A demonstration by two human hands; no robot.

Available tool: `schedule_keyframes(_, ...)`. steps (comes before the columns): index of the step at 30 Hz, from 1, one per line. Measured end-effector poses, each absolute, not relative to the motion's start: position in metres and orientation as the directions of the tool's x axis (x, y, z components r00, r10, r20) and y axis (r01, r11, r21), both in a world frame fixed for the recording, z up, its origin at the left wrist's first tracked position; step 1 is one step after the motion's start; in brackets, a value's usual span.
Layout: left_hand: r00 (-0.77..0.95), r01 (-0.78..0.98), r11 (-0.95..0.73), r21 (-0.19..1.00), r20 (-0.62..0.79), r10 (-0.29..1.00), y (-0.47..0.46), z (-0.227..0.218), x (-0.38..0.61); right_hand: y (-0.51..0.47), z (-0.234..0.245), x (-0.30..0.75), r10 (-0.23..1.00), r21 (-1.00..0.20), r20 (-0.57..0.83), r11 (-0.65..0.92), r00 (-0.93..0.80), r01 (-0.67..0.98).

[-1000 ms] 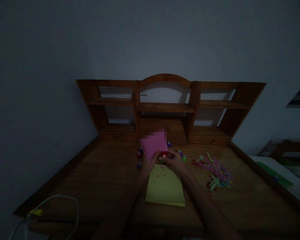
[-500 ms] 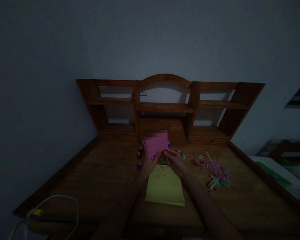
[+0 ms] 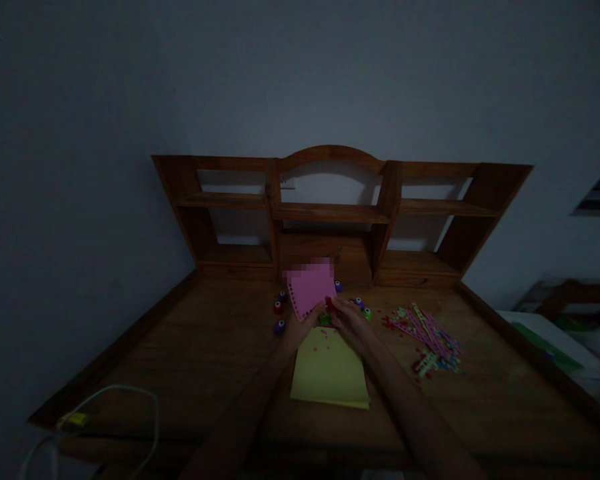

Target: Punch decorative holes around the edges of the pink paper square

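Observation:
My left hand (image 3: 299,328) is closed on the lower right edge of a pink sheet of paper (image 3: 311,290), which is tilted up and has a row of dark holes along its left and lower edges. Close beside it, my right hand (image 3: 354,323) is closed round a small red object (image 3: 329,305) at the sheet's lower right corner; its kind is too dim to make out. A small green object (image 3: 325,319) shows just below, partly hidden by the hands. Under my wrists lies a yellow paper pad (image 3: 329,373) with several tiny pink bits on its upper part.
Small one-eyed figures stand around: a red one (image 3: 278,307), purple ones (image 3: 279,327) and a green one (image 3: 367,314). Pink and pale strips (image 3: 430,333) lie with scattered small pieces at right. A wooden shelf (image 3: 330,213) backs the desk. A white cable (image 3: 155,413) loops at lower left.
My right fingers have shifted slightly round the red object, which now looks more upright. The pink sheet has moved very little, and the view has shifted slightly.

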State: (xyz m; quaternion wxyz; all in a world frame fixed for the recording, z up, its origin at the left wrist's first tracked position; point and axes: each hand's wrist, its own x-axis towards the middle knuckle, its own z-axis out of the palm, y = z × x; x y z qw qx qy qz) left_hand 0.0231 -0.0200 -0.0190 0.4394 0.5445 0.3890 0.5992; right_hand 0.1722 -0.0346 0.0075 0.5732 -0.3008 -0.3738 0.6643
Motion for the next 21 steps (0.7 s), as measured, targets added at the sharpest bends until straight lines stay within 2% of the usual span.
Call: schedule_keyframes(21,-0.006,-0.101,-0.327,0.94,0.328,0.945,-0.021,-0.0155,0.0234,-0.0328,0.0055,0.169,0.995,-0.883,0.043,-0.005,-0.09,-0.469)
